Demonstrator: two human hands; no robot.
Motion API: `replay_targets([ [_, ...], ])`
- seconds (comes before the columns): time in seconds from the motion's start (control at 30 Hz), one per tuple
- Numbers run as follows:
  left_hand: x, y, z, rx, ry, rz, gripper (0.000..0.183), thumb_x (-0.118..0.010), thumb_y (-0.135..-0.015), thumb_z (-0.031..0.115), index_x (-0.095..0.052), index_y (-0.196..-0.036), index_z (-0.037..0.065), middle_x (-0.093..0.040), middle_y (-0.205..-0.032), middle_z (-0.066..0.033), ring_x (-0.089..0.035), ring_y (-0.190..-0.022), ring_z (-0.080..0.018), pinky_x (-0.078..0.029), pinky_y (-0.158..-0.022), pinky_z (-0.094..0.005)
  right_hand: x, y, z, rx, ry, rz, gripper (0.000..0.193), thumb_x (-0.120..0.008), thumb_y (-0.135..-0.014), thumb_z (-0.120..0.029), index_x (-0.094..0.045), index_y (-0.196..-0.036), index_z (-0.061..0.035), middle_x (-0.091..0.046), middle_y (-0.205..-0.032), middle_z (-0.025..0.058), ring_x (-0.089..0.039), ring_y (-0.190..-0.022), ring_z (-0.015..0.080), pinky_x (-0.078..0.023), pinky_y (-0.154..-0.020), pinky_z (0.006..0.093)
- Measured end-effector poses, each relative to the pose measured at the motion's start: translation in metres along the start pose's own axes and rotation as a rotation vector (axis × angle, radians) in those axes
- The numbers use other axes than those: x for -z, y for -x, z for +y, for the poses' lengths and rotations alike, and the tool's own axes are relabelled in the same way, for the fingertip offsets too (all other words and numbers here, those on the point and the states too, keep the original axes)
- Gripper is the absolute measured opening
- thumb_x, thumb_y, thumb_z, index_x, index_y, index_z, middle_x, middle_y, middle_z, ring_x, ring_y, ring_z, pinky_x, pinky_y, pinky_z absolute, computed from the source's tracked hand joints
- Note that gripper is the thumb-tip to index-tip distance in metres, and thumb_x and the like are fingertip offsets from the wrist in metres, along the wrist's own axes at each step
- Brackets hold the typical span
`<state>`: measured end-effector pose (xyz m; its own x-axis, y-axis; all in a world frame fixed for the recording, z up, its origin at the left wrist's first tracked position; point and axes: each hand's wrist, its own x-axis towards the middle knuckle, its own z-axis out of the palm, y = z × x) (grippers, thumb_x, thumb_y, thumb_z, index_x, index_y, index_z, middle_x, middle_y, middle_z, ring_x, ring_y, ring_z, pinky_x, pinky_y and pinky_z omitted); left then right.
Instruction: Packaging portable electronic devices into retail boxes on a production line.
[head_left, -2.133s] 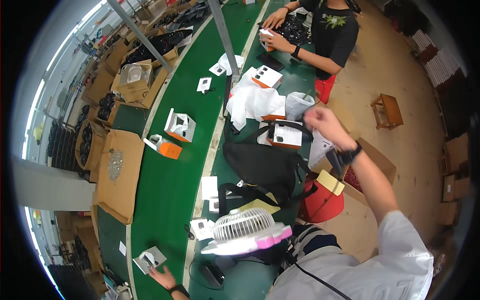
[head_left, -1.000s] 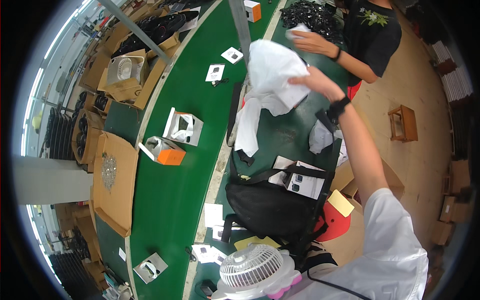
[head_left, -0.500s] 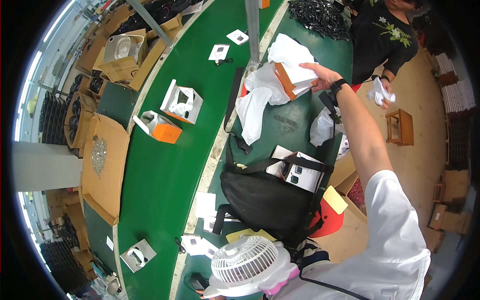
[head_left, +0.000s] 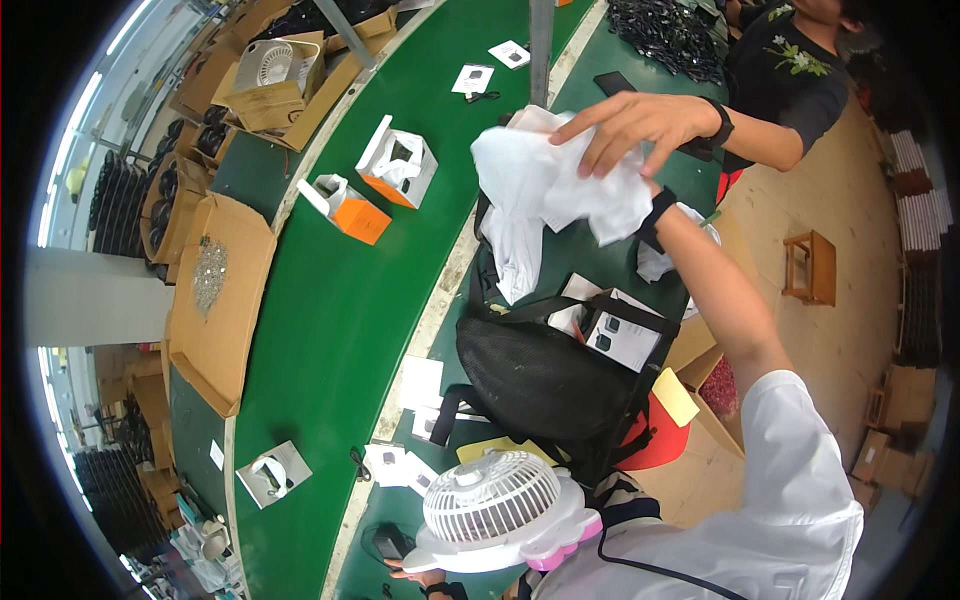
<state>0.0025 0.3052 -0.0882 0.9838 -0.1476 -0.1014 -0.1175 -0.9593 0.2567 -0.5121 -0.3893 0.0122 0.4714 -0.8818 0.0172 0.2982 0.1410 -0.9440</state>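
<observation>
My right hand point(head_left: 650, 190) reaches to the far side, against a crumpled bundle of white thin bags point(head_left: 555, 180); its fingers are hidden behind the bundle. Over the same bundle lies a co-worker's hand point(head_left: 640, 130), coming from the right with a black wristband and its fingers spread. My left hand point(head_left: 422, 576) shows only in part at the lower edge, below a white fan with pink parts point(head_left: 490, 500). Beside its fingers is a black adapter point(head_left: 390, 542); whether they touch it cannot be made out.
A black mesh bag point(head_left: 540, 380) lies on the near table, with a white box point(head_left: 622, 335) behind its strap. On the green belt point(head_left: 330, 330) stand open white-and-orange boxes point(head_left: 400, 165). A metal post point(head_left: 540, 55) rises at the far side. A wooden stool point(head_left: 810, 268) stands right.
The co-worker's hand has come in from the right onto the white bags. The bags now cover the orange-and-white box and my right fingers, visible before. The view has shifted slightly.
</observation>
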Motion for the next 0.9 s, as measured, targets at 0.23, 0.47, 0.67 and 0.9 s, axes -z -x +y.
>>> replay_targets([
  [0.23, 0.011, -0.011, -0.019, 0.159, 0.029, -0.116, 0.11, -0.076, -0.073, 0.024, 0.005, -0.148, 0.02, -0.003, -0.148, -0.028, -0.038, -0.127, -0.0449, -0.041, -0.101, -0.0511, -0.075, -0.021, -0.011, -0.437, 1.723, 0.214, 0.105, -0.072, -0.061, -0.061, -0.029, -0.142, -0.0103, -0.045, -0.119, 0.0276, -0.043, -0.11, 0.0463, -0.035, -0.087, 0.059],
  [0.47, 0.017, 0.013, 0.037, 0.004, -0.231, -0.085, 0.119, -0.08, -0.067, 0.025, 0.007, -0.148, 0.018, -0.003, -0.145, -0.0341, -0.036, -0.125, -0.0506, -0.038, -0.102, -0.0526, -0.084, -0.018, 0.004, -0.292, 1.807, 0.328, 0.109, -0.073, -0.056, -0.059, -0.024, -0.146, -0.0233, -0.041, -0.119, 0.0282, -0.045, -0.105, 0.0453, -0.036, -0.084, 0.0557],
  [0.67, 0.025, 0.022, 0.052, -0.01, -0.286, -0.096, 0.132, -0.086, -0.059, 0.017, 0.012, -0.147, 0.015, 0.0, -0.143, -0.0381, -0.035, -0.123, -0.0547, -0.039, -0.101, -0.0516, -0.116, -0.022, -0.002, -0.416, 1.806, 0.234, 0.099, -0.073, -0.058, -0.058, -0.03, -0.143, -0.0318, -0.038, -0.122, 0.0293, -0.045, -0.105, 0.0458, -0.037, -0.079, 0.0567],
  [0.9, 0.028, 0.025, 0.057, 0.019, -0.293, -0.155, 0.145, -0.092, -0.046, 0.011, 0.014, -0.146, 0.013, 0.001, -0.144, -0.0381, -0.034, -0.125, -0.0531, -0.036, -0.103, -0.0511, -0.13, -0.037, 0.001, -0.436, 1.746, 0.28, 0.087, -0.074, -0.056, -0.059, -0.045, -0.13, -0.0229, -0.039, -0.123, 0.0266, -0.042, -0.11, 0.0465, -0.036, -0.08, 0.065],
])
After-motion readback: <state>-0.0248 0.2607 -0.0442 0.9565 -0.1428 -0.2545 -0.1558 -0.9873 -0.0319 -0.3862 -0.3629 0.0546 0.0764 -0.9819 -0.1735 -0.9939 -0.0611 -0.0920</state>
